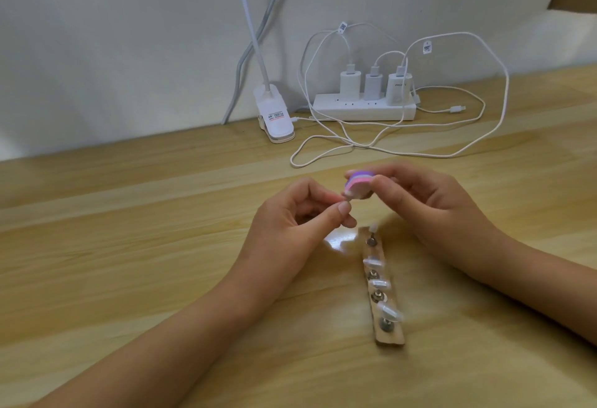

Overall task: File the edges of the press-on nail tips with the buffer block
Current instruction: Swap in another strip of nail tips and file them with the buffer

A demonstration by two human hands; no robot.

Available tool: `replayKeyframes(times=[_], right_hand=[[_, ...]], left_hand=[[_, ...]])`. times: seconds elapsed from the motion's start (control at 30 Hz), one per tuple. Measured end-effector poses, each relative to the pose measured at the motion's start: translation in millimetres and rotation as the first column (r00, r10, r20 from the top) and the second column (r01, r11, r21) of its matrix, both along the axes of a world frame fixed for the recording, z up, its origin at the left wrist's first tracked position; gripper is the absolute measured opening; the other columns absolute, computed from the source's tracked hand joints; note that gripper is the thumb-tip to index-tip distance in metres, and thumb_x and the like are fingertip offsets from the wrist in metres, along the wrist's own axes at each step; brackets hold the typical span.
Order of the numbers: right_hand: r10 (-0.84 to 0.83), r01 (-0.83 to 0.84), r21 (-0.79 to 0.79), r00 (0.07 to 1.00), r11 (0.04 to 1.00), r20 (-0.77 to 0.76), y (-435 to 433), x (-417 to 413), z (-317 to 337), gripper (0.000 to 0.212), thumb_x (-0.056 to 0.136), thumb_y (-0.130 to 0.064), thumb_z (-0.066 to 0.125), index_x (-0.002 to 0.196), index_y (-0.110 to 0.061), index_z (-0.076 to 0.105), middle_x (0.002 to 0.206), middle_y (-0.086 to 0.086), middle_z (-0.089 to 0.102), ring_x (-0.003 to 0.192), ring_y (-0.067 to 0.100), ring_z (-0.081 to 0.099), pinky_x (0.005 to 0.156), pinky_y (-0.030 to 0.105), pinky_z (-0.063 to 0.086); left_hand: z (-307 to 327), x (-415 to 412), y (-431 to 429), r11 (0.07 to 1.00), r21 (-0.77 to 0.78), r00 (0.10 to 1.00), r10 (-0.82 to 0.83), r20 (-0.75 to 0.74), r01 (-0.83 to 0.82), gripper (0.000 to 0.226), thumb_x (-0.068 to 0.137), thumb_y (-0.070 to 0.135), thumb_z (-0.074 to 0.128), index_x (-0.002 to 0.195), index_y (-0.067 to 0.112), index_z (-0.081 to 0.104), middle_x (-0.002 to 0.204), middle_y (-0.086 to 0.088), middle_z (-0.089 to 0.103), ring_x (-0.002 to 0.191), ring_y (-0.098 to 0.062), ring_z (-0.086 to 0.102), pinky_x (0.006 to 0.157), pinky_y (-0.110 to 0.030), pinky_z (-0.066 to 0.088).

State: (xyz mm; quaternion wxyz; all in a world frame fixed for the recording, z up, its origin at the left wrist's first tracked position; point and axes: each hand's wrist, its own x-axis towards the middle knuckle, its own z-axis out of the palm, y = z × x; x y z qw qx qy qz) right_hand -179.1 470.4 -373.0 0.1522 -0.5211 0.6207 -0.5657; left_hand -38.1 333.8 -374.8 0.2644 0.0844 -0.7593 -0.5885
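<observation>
My left hand (290,220) is pinching a small pale tip (346,203) between thumb and forefinger; it is too blurred for me to tell its shape. My right hand (429,204) is gripping the block (357,185) with curled fingers and thumb, and is pressing its lower edge against the tip. The block is looking soft and foamy, with rounded corners and stacked layers of purple, pink and white.

Both hands are hovering above the table (129,246), a smooth top with pale wood grain that is catching a bright glare just below my left thumb.

Just beneath my right hand a brown, cardboard-like strip (389,340) is lying flat, running toward me. Four shiny metal studs (376,295) are sitting along it, with clear glossy tips (381,284) standing beside them.

Farther back, by the wall, a white plastic power strip (365,110) is carrying three white chargers (349,83); faint grey lettering on the rightmost one is not readable. White cables (355,146) are looping over the table, two wearing small printed code tags (427,47). Left of that, a white lamp clip (274,117) is bearing a label too small to read.
</observation>
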Motion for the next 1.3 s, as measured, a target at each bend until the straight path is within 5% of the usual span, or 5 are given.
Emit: replayKeyframes(times=[0.5,0.7,0.83,1.03,1.3], right_hand=[[-0.021,0.021,0.029,1.0,0.999,-0.011,0.4,-2.8,0.8,0.021,0.092,-0.037,0.062,0.109,-0.03,0.071,0.107,-0.013,0.073,0.107,0.005,0.065,0.092,0.024,0.048],[-0.041,0.04,0.023,0.999,0.999,0.021,-1.4,-3.0,2.7,0.023,0.087,-0.033,0.063,0.107,-0.027,0.072,0.103,-0.009,0.074,0.104,0.01,0.067,0.095,0.031,0.05],[-0.085,0.094,-0.123,0.994,0.988,0.074,1.7,-5.9,5.2,0.038,0.087,-0.033,0.07,0.123,-0.028,0.062,0.105,-0.011,0.07,0.105,0.014,0.065,0.094,0.028,0.051],[-0.095,0.05,-0.146,0.943,0.988,-0.319,0.7,-1.9,1.5,0.046,0.086,-0.022,0.071,0.13,-0.016,0.057,0.12,-0.001,0.057,0.116,0.014,0.054,0.095,0.024,0.044],[-0.14,0.083,-0.159,0.91,0.984,-0.391,-0.2,-2.7,0.9,0.037,0.083,-0.031,0.066,0.116,-0.014,0.063,0.113,-0.004,0.06,0.11,0.013,0.057,0.093,0.03,0.045]], left_hand=[[-1.5,0.1,-1.5,1.0,0.015,1.0,0.005,-0.017,-0.005,0.012,0.089,0.018,0.07,0.081,0.027,0.066,0.082,-0.001,0.077,0.086,-0.015,0.073,0.086,-0.029,0.056],[-0.3,-0.5,0.9,0.999,0.036,0.999,0.002,-0.041,-0.001,0.013,0.089,0.016,0.069,0.082,0.026,0.066,0.083,-0.001,0.077,0.086,-0.013,0.073,0.08,-0.021,0.054],[1.1,-1.4,-0.9,0.997,0.07,1.0,0.017,-0.014,-0.016,0.004,0.09,0.018,0.068,0.093,0.02,0.066,0.082,0.0,0.076,0.083,-0.006,0.071,0.077,-0.014,0.051],[-0.3,-3.2,-2.7,0.996,0.083,0.999,-0.022,0.036,0.019,0.011,0.091,0.013,0.066,0.096,0.016,0.074,0.079,0.001,0.075,0.078,-0.004,0.068,0.076,-0.012,0.048],[-0.4,-2.5,-2.0,0.997,0.071,0.999,-0.031,0.036,0.029,0.004,0.086,0.021,0.069,0.088,0.021,0.072,0.08,0.0,0.076,0.079,-0.008,0.071,0.075,-0.014,0.05]])
